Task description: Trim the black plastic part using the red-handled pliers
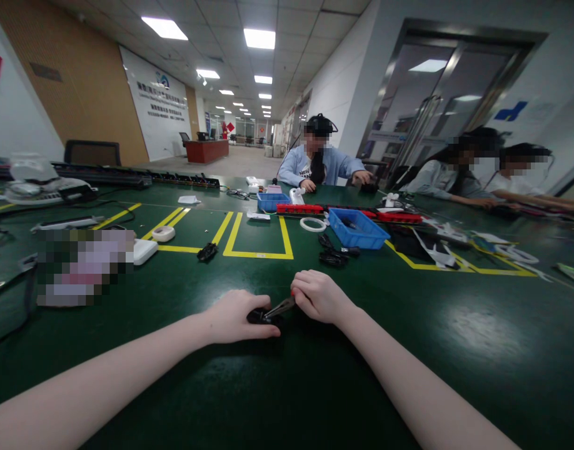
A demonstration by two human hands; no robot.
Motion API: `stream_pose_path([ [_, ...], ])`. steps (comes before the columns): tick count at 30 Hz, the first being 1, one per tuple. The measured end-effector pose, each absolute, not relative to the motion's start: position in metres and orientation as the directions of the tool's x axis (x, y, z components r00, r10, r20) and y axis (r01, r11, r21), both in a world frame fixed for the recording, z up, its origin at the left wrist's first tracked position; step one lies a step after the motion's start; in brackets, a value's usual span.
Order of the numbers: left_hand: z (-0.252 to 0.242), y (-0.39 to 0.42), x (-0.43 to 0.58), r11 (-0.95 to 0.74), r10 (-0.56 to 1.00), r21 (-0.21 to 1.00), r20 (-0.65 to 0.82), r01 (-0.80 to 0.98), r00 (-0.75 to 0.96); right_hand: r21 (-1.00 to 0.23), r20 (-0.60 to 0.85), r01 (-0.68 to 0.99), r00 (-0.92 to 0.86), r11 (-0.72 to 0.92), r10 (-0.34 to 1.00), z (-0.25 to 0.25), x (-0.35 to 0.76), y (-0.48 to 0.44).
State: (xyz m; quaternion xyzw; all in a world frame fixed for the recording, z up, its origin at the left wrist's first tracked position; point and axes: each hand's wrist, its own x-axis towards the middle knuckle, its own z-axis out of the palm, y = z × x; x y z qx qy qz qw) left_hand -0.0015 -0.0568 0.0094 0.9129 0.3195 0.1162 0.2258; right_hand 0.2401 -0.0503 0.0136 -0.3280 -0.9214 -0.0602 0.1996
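My left hand [242, 317] is closed around a small black bundle [261, 317], which looks like a coiled cable, low over the green table. Held in my right hand [317, 296] is a pair of long-nosed pliers [281, 307]. Their metal jaws point left and touch the top of the bundle. A bit of red handle shows at my right fingers; the rest is covered by the hand. Beyond my hands lie several more black cable bundles [332, 256], and a single bundle [207, 252] sits farther left.
A blue bin [357, 229] with dark items stands ahead to the right, near a white ring [312, 224] and red strips [300, 209]. Yellow tape [259, 254] marks the green tabletop. White devices [144, 251] are at the left. Across the table a person [315, 159] works; others sit at right.
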Motion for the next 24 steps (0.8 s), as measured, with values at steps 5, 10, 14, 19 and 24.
stream_pose_path([
  [5, 0.0106, -0.0572, -0.0011, -0.693, 0.647, 0.468, 0.069, 0.549, 0.759, -0.027, 0.395, 0.642, -0.698, 0.766, 0.598, 0.0147, 0.24, -0.0526],
  [10, 0.0117, -0.0581, 0.0007, -0.649, 0.691, 0.465, 0.03, 0.602, 0.722, -0.018, 0.388, 0.659, -0.689, 0.752, 0.612, 0.0167, 0.2423, -0.0503],
  [14, 0.0117, -0.0581, 0.0024, -0.619, 0.737, 0.437, 0.036, 0.652, 0.675, -0.002, 0.386, 0.678, -0.678, 0.735, 0.626, 0.0171, 0.2447, -0.0471],
  [19, 0.0108, -0.059, 0.003, -0.602, 0.77, 0.414, 0.071, 0.683, 0.635, 0.014, 0.381, 0.7, -0.664, 0.714, 0.644, 0.0171, 0.2469, -0.0453],
  [24, 0.011, -0.0606, 0.0026, -0.58, 0.778, 0.468, 0.076, 0.667, 0.623, 0.017, 0.38, 0.723, -0.643, 0.69, 0.665, 0.0163, 0.2474, -0.0449],
])
